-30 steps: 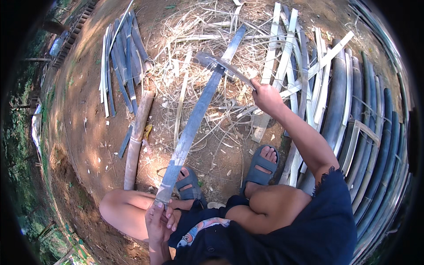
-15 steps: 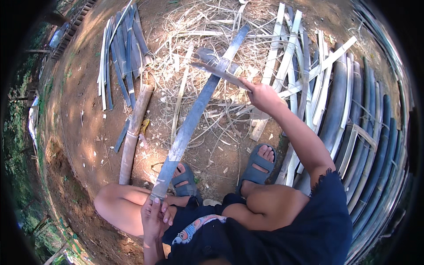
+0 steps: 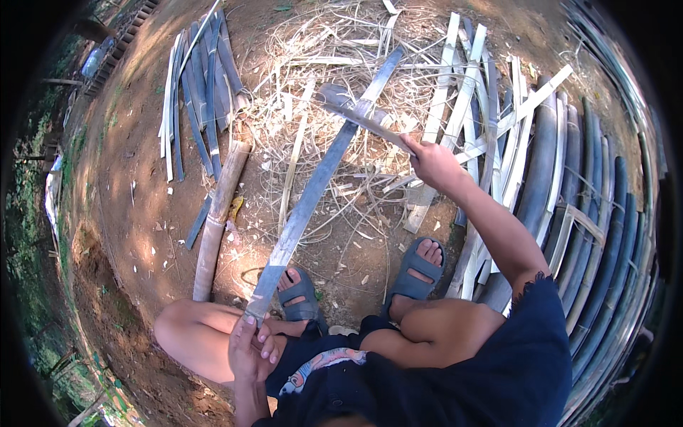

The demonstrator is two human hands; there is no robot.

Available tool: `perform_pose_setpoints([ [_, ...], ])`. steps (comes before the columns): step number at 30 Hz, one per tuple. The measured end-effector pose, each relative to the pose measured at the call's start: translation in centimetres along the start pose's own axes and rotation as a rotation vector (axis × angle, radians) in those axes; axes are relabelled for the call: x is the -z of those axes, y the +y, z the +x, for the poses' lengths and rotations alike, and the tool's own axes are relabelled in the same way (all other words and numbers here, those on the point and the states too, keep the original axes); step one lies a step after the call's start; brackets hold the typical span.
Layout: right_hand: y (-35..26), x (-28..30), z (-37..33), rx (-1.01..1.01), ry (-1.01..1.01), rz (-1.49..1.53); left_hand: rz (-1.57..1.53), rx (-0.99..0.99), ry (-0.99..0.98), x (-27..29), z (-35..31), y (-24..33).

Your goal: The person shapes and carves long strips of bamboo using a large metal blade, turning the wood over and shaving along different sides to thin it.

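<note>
My left hand (image 3: 249, 350) is closed round the near end of a long, flat, grey-green bamboo strip (image 3: 313, 188). The strip slants away from my left knee to the far middle, with its far part above a short dark piece of bamboo (image 3: 333, 94). A long-bladed knife (image 3: 371, 127) lies crosswise over the strip's far half, seemingly against it. Its handle is in my right hand (image 3: 435, 165), fingers wrapped round it and the index finger stretched along it.
Pale shavings (image 3: 341, 43) cover the ground ahead. Split bamboo strips (image 3: 206, 92) lie far left, near a brown bamboo pole (image 3: 222, 220). At right are pale slats (image 3: 462, 85) and several bamboo poles (image 3: 537, 192). My sandalled feet (image 3: 416, 274) flank the middle.
My right hand and the knife have shifted slightly right and toward me, the blade still crossing the strip. My left hand keeps its hold on the near end.
</note>
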State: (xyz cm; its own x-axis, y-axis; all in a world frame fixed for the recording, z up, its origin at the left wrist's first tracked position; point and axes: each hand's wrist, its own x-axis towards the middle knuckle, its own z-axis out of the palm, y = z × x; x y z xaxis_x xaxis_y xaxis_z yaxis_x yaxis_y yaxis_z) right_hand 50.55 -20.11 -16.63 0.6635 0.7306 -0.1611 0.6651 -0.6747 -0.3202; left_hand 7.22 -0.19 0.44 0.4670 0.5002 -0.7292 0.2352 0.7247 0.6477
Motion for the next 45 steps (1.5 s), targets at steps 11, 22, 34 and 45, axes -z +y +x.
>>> perform_pose_setpoints([
  [11,-1.0,-1.1,-0.1,0.046,0.088,-0.011,-0.102,0.096,-0.079,-0.5,0.4,-0.7],
  [22,2.1,-1.1,1.1,-0.225,0.209,0.075,0.015,-0.084,-0.234,-0.6,0.0,-2.5],
  [34,-2.6,0.0,-1.1,-0.256,0.367,0.649,-0.073,-0.341,-0.331,-4.8,-1.6,3.6],
  [45,-11.4,1.2,-1.5,-0.443,0.138,1.365,0.4,0.138,-0.445,-2.3,-1.3,-4.1],
])
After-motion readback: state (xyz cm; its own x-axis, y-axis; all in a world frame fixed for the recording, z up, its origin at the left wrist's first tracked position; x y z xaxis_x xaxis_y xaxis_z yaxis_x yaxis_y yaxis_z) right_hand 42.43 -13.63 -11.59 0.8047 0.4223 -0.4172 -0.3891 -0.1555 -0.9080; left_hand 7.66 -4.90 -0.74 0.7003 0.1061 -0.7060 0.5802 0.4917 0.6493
